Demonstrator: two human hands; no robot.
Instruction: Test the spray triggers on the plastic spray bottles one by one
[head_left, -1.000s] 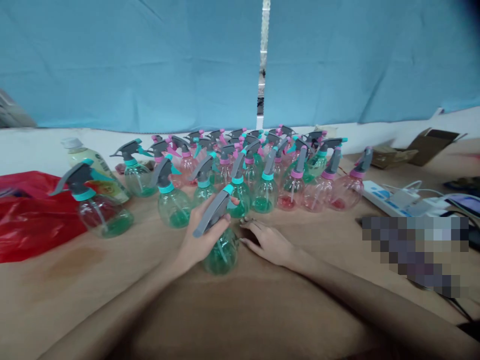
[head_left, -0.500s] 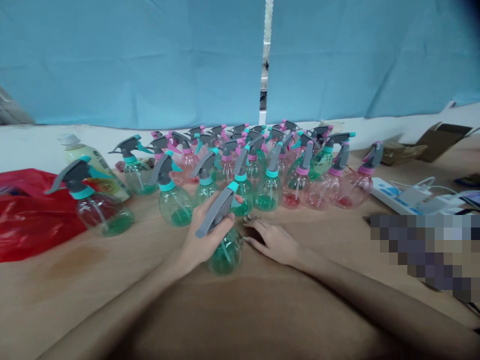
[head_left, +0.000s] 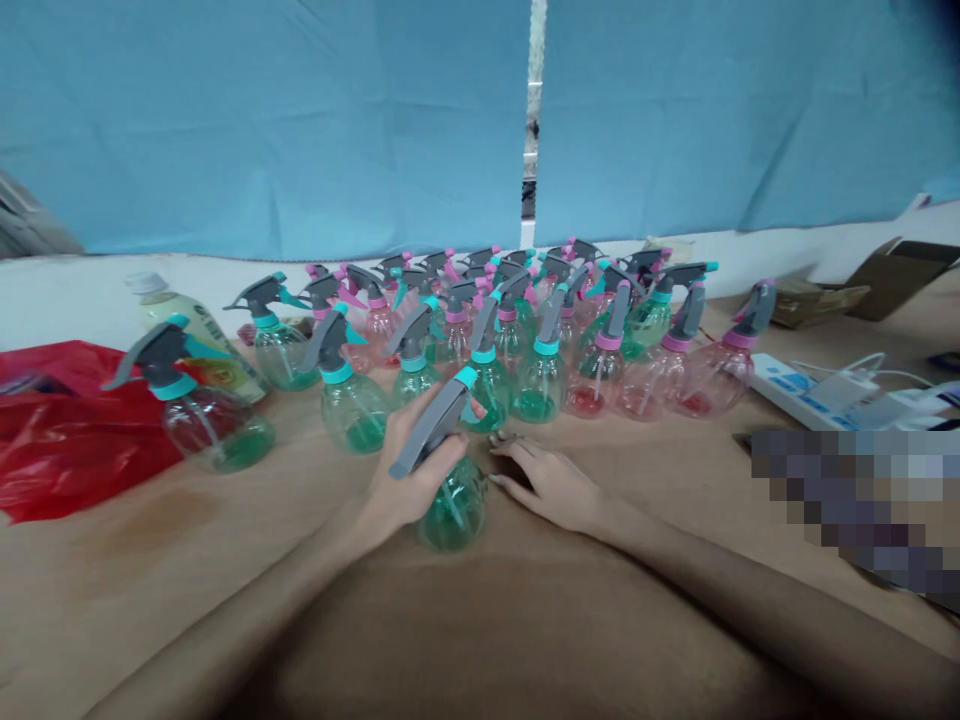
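Note:
My left hand (head_left: 409, 468) is wrapped round the neck of a green spray bottle (head_left: 452, 512) with a grey trigger head and turquoise nozzle. The bottle stands close to me at the middle of the table, slightly tilted. My right hand (head_left: 551, 482) rests on the table just right of that bottle, fingers apart and bent, holding nothing. Behind the hands stand several more spray bottles: a green one (head_left: 538, 388), a pink one (head_left: 594, 388) and another green one (head_left: 355, 412). A clear-green spray bottle (head_left: 217, 430) stands apart on the left.
A red plastic bag (head_left: 82, 430) and a white-capped bottle (head_left: 202, 335) are at the left. To the right lie a white power strip (head_left: 799, 390) with plugs and an open cardboard box (head_left: 892, 285). A blue cloth (head_left: 300, 130) hangs behind the wooden table (head_left: 465, 640).
The view has shifted very slightly, so things at the sides sit a little further right. Both hands and the held spray bottle keep nearly the same place.

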